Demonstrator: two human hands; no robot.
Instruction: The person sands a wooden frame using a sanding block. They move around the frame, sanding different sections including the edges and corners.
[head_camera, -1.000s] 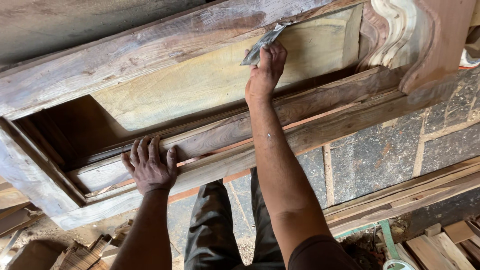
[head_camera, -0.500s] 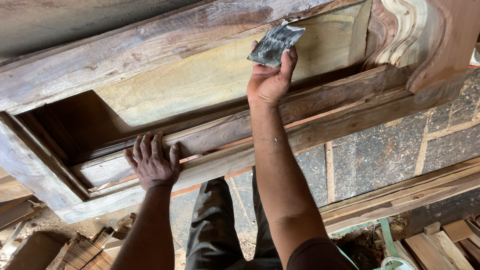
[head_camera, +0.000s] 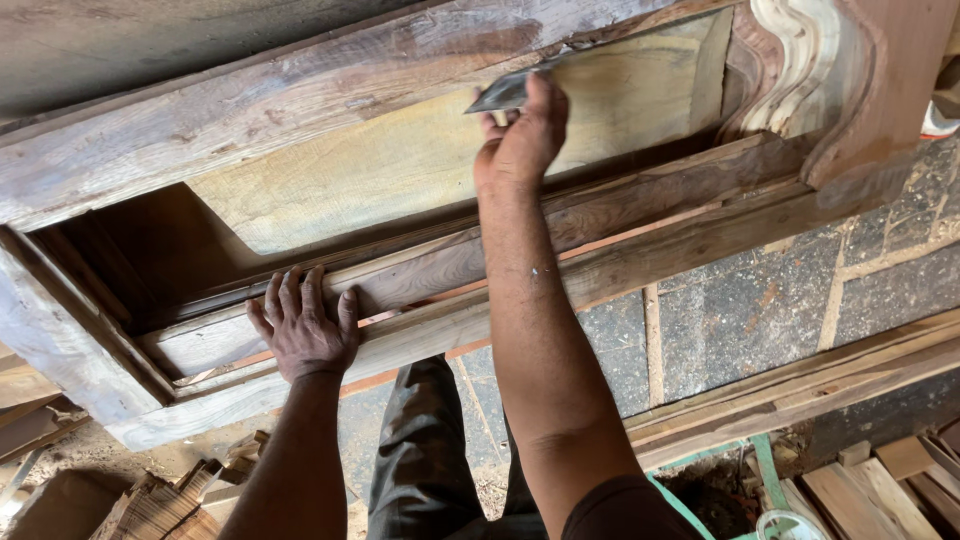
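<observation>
At the middle of the head view, a large weathered wooden frame (head_camera: 300, 100) lies tilted across the picture, its long rails running from about 8 o'clock up to 2 o'clock. The frame acts as a shallow box: inside its recess sits a pale yellowish panel (head_camera: 400, 160), with a dark hollow at the 9 o'clock end. The right hand (head_camera: 522, 140) is raised over the panel near 12 o'clock, fingers closed on a small grey sheet of sandpaper (head_camera: 503, 93) pressed close to the upper inner edge of the recess. The left hand (head_camera: 303, 325) lies flat and open, fingers spread, on the lower rail (head_camera: 620, 260) toward 8 o'clock, holding nothing. The two hands are well apart. At 2 o'clock a carved, curved end piece (head_camera: 810, 60) closes the recess. Below the frame, a stone-block floor (head_camera: 740, 310) shows open room toward 4 o'clock, bounded by planks (head_camera: 800, 390); wood scraps (head_camera: 170, 500) crowd 7 o'clock.
</observation>
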